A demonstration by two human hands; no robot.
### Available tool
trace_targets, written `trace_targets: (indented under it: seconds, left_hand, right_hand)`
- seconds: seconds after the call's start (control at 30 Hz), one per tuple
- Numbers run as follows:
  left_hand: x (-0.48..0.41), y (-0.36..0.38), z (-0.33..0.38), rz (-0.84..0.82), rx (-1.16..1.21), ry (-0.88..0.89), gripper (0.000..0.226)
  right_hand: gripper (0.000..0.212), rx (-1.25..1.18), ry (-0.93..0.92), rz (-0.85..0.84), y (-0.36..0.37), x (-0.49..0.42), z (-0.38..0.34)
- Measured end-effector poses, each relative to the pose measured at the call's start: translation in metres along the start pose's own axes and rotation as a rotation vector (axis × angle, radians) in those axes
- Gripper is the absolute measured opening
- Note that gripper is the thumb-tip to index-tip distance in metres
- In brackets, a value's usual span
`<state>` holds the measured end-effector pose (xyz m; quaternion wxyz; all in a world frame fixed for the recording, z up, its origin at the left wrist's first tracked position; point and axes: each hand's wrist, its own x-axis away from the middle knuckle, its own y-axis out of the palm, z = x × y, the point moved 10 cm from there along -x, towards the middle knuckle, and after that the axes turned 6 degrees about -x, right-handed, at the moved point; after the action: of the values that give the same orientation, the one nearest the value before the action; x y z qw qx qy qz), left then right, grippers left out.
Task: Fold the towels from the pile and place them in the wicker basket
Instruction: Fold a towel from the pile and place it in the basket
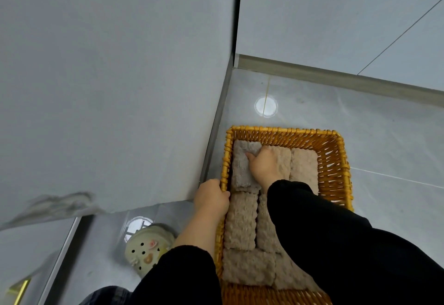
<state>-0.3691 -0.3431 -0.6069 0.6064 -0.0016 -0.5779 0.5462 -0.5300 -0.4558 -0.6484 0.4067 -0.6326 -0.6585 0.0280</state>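
An orange wicker basket (334, 158) stands on the floor beside a grey wall. Several folded beige towels (240, 220) lie packed flat inside it. A folded grey towel (241, 165) sits in the basket's far left corner. My right hand (264, 165) rests on that grey towel, fingers bent against its top edge, pressing it down. My left hand (211, 199) grips the left rim of the basket. Both arms wear black sleeves, and the right sleeve hides part of the towels.
A grey wall corner (216, 136) rises just left of the basket. A pale green shoe with holes (146, 249) lies on the glossy tiled floor at the lower left. A baseboard (336, 78) runs behind the basket.
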Motion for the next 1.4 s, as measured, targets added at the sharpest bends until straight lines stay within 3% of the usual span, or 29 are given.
trace_targets:
  seconds: [0.17, 0.23, 0.27, 0.33, 0.4, 0.67, 1.0, 1.27, 1.4]
  left_hand:
    - [0.001, -0.002, 0.001, 0.003, -0.016, 0.009, 0.014]
    - [0.001, -0.002, 0.002, 0.014, -0.026, 0.016, 0.014]
    - [0.001, -0.003, 0.002, 0.019, -0.027, 0.022, 0.014]
    - [0.001, -0.002, 0.003, 0.027, -0.022, 0.032, 0.015]
    - [0.001, -0.002, 0.002, 0.039, -0.017, 0.041, 0.016]
    - [0.001, -0.002, 0.003, 0.059, -0.032, 0.051, 0.015]
    - [0.026, -0.007, 0.007, 0.033, -0.059, 0.119, 0.011]
    - [0.065, -0.023, 0.008, -0.054, -0.066, 0.097, 0.04]
    - [0.092, -0.046, 0.021, -0.022, -0.12, 0.139, 0.046]
  right_hand:
    - [0.037, 0.376, -0.502, 0.267, -0.018, 0.032, -0.039]
    - [0.043, 0.505, -0.703, 0.221, -0.001, 0.046, -0.043]
    - [0.05, 0.609, -0.719, 0.13, 0.014, 0.046, -0.033]
    - [0.069, 0.798, -0.615, -0.066, 0.035, 0.039, 0.001]
    - [0.076, 0.858, -0.476, -0.159, 0.041, 0.03, 0.027]
    - [0.068, 0.963, -0.372, -0.227, 0.054, 0.021, 0.02]
    - [0.066, 0.866, -0.603, -0.2, 0.011, 0.058, -0.022]
    - [0.064, 0.679, -0.514, -0.183, -0.021, 0.106, -0.047]
    - [0.063, 0.608, -0.597, -0.124, -0.052, 0.129, -0.082]
